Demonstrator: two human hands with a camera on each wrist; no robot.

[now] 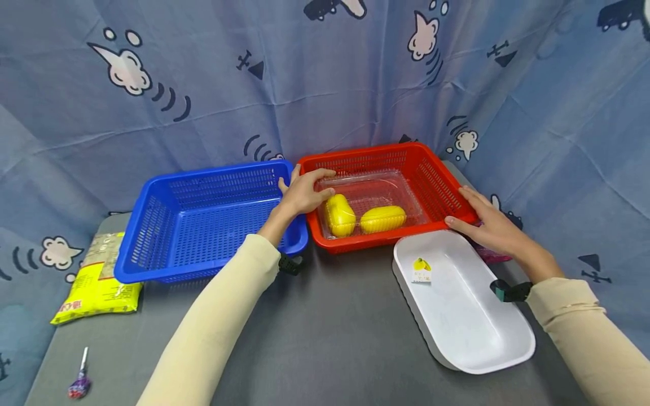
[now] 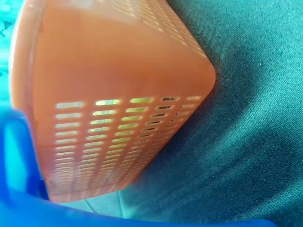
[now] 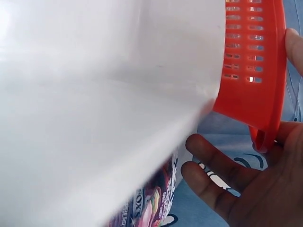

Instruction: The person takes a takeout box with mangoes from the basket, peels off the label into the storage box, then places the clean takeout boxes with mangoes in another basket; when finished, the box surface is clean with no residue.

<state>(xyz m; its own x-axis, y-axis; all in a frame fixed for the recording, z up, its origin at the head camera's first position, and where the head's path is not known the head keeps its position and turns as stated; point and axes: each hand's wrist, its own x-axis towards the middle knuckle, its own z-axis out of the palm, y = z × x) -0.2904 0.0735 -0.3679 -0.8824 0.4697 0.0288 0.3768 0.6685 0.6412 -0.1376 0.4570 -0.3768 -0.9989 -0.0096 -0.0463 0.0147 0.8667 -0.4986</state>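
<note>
A red plastic basket [image 1: 437, 197] stands at the back, with a clear plastic container [image 1: 401, 192] inside. Two rounded, ribbed yellow things, one [image 1: 340, 217] on the left and another [image 1: 383, 219] beside it, show in the container. My left hand [image 1: 304, 192] holds the basket's left rim, thumb and a finger reaching over the inside. At the right end, my right hand [image 1: 490, 225] grips the rim near the corner. The right wrist view shows its thumb on the red rim and two fingers [image 3: 213, 189] extended below. The left wrist view catches the basket's slotted side [image 2: 109, 71], but no fingers.
Left of the red basket is a blue basket [image 1: 223, 234]. A white tray [image 1: 467, 304] with a banana sticker [image 1: 421, 270] sits at front right, against the red basket. A purple packet [image 3: 158, 194] lies behind it. Far left are a yellow bag [image 1: 104, 282] and a lollipop [image 1: 80, 383].
</note>
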